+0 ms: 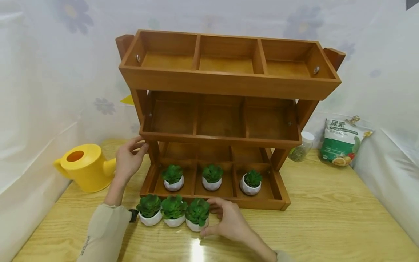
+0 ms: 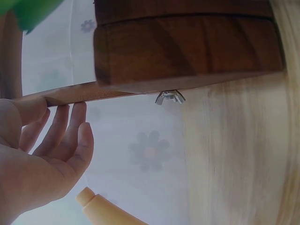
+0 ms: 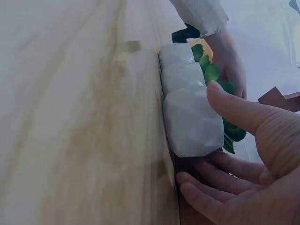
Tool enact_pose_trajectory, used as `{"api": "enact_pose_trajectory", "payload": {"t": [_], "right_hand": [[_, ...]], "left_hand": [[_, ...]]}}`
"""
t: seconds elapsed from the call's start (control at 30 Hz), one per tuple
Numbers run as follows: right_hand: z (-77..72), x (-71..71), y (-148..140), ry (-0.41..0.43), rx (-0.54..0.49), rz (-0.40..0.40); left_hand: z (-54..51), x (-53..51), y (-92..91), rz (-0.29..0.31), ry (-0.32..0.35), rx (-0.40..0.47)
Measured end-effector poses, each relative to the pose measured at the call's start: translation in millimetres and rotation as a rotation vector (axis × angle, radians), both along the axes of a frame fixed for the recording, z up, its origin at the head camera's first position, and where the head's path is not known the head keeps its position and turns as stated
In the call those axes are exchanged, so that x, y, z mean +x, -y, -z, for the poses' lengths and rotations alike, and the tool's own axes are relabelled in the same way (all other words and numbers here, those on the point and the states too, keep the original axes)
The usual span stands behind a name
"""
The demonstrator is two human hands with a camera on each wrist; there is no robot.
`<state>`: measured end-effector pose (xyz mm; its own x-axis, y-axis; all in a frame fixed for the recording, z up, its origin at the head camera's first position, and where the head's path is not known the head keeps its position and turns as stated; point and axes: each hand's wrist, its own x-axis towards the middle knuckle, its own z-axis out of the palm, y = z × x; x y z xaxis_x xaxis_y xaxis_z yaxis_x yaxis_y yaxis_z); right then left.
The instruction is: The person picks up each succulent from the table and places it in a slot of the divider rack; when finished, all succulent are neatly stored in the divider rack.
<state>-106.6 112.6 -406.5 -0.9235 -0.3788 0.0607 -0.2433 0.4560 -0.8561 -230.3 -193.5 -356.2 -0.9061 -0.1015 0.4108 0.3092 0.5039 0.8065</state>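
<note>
Three potted succulents [image 1: 174, 208] at 6 o'clock of shelf rack [image 1: 226, 84]. Right hand [image 1: 230, 221] curled round row's 3-o'clock pot [image 1: 195, 226]; left hand [image 1: 128, 160] loose, fingertips touching rack around 8. Lopsided pinch could tip pot, knock neighbour imo.

The left sleeve [image 1: 106, 231] is a pale beige, roomy and slightly puffed, softly creased along its length and drawn in at the cuff. Small dark lettering [image 1: 86, 244] runs along its outer side (slanted away from me, so I can't make out a word of it). Just beside that cuff sits a small, squarish black piece [image 1: 133, 215], stark against the light cloth. Of the right sleeve [image 1: 283, 256] I catch only a scrap, in a similar beige. The left hand [image 1: 130, 159] and right hand [image 1: 230, 219] are both bare from wrist to fingertips.
</note>
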Motion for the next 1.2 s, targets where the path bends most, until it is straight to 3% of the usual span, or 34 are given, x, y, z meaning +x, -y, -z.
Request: {"api": "enact_pose_trajectory", "payload": {"t": [0.53,1.2], "right_hand": [[0.3,0.0,11,-0.053,0.102,0.056],[2.1,-0.7,10,-0.093,0.073,0.044]], "left_hand": [[-2.0,-0.6,-1.0,0.015,0.004,-0.002],[-1.7,0.7,2.9,0.03,0.009,-0.015]]}}
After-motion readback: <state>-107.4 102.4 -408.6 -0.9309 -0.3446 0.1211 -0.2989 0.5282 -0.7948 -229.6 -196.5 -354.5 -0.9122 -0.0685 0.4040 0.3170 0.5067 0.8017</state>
